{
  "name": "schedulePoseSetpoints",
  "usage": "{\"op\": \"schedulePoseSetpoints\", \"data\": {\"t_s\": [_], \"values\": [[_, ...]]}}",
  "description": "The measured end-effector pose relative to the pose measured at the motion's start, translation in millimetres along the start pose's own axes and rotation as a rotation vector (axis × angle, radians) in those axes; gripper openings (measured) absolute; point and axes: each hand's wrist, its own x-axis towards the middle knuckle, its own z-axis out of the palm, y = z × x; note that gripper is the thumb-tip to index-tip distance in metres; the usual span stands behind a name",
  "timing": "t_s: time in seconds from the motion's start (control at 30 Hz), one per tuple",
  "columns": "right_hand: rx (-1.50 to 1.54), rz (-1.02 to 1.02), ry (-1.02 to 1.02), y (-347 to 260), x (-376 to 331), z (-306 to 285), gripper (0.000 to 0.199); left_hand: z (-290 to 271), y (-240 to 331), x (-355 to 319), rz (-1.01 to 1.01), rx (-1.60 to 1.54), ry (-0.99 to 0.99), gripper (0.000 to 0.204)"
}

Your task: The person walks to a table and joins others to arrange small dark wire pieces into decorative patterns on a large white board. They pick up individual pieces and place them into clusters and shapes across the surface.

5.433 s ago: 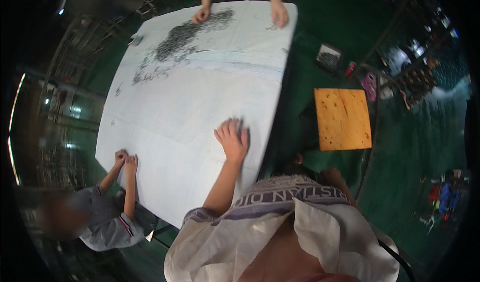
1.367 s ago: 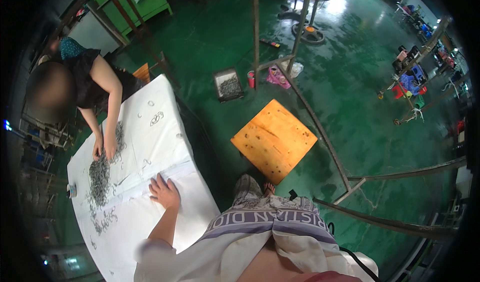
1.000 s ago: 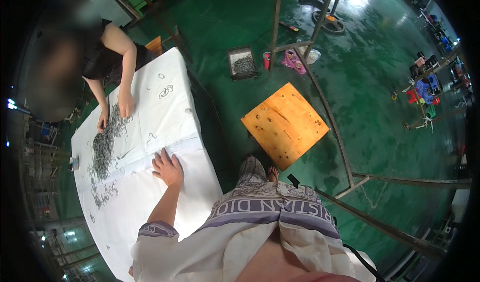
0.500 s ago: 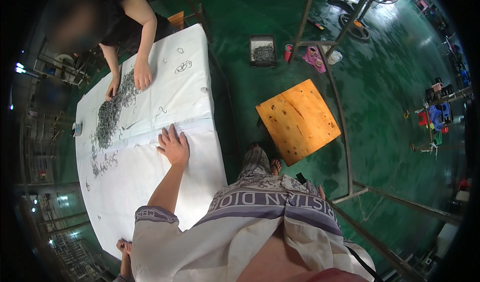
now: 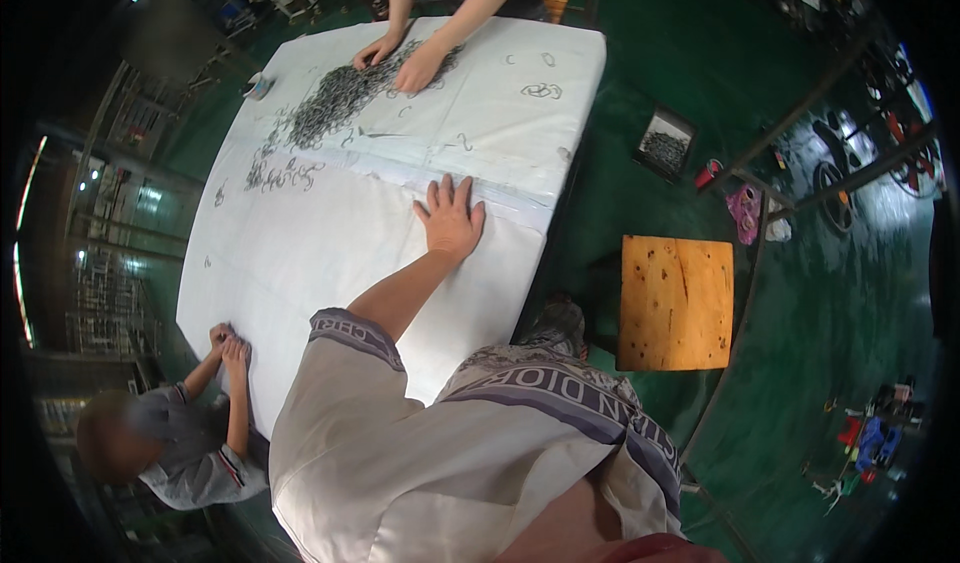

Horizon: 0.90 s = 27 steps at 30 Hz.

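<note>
Your left hand [image 5: 452, 225] lies palm down, fingers [image 5: 446, 193] spread
Your bare left forearm [image 5: 405, 288] reaches forward, slanting right.

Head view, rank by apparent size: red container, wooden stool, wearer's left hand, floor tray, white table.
1. White table
2. Wooden stool
3. Wearer's left hand, floor tray: look alike, hand nearer the camera; unranked
4. Red container

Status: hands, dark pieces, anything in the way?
Left hand spread on white table cover; right hand out of view. Dark curved pieces heaped farther off, co-worker's hands at the heap.
</note>
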Motion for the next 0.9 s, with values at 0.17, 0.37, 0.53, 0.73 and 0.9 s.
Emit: {"op": "schedulePoseSetpoints", "data": {"t_s": [0.17,0.37,0.53,0.73,0.9], "values": [[-0.048,0.012,0.001,-8,6,3,0.059,-3,3,-2,-0.017,0.005,-0.024,0.052],[-0.090,0.002,0.004,-17,10,7,0.058,2,1,-4,-0.008,-0.019,-0.005,0.052],[-0.105,-0.003,0.003,-20,12,11,0.058,6,0,-4,-0.006,-0.008,0.001,0.051],[-0.119,-0.004,0.003,-22,15,13,0.057,7,1,-5,-0.011,-0.016,-0.011,0.051],[-0.134,-0.012,0.004,-23,16,13,0.057,9,1,-5,-0.011,-0.013,-0.003,0.052]]}}
